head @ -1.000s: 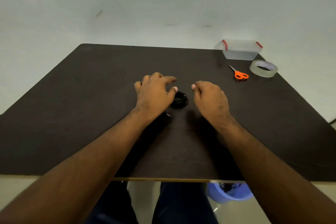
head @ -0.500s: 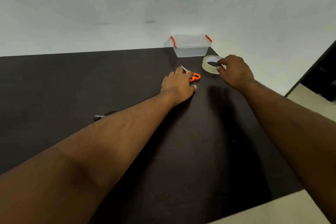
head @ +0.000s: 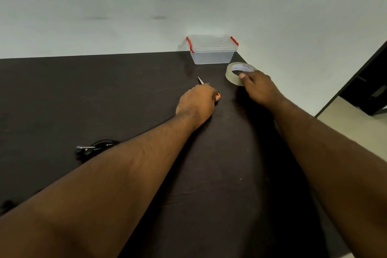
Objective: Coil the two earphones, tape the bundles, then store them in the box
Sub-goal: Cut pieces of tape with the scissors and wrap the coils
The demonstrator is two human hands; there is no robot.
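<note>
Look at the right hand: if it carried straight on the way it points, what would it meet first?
The right hand already grips the tape roll; beyond that, probably the clear box, though depth is hard to judge.

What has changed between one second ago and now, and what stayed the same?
Both hands left the coiled earphone and reached to the far right corner. The left hand now covers the scissors; the right hand has taken hold of the tape roll. The box stayed closed in its place, and the earphone stayed on the table.
</note>
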